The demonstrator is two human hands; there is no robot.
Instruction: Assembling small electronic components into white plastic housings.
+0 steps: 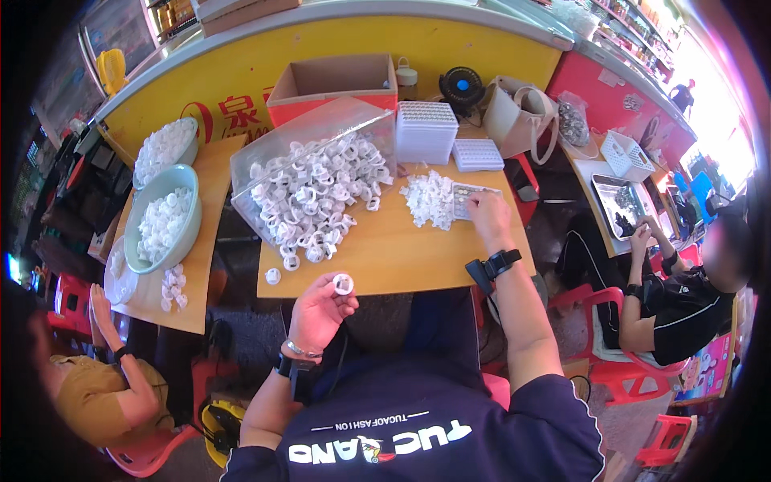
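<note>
Near the table's front edge, my left hand [316,312] is closed around a white plastic ring-shaped part [343,283], its round opening facing up. My right hand [491,217] reaches down to a small tray [460,211] of small pieces, fingertips pinched together over it. Whether a piece is between those fingertips is hidden. Beside the tray lies a heap of small white plastic pieces [428,198]. A large pile of similar white ring parts [317,193] spills from a clear plastic bin [250,210] onto the wooden table [385,265]. One loose white part [273,276] sits at the left front corner.
Behind the pile stand an open cardboard box [331,90], stacked white trays [426,132], a black fan [461,88] and a beige bag [514,120]. Green basins [170,221] of white parts fill the left table. People sit at both sides; red stools [614,365] stand at right.
</note>
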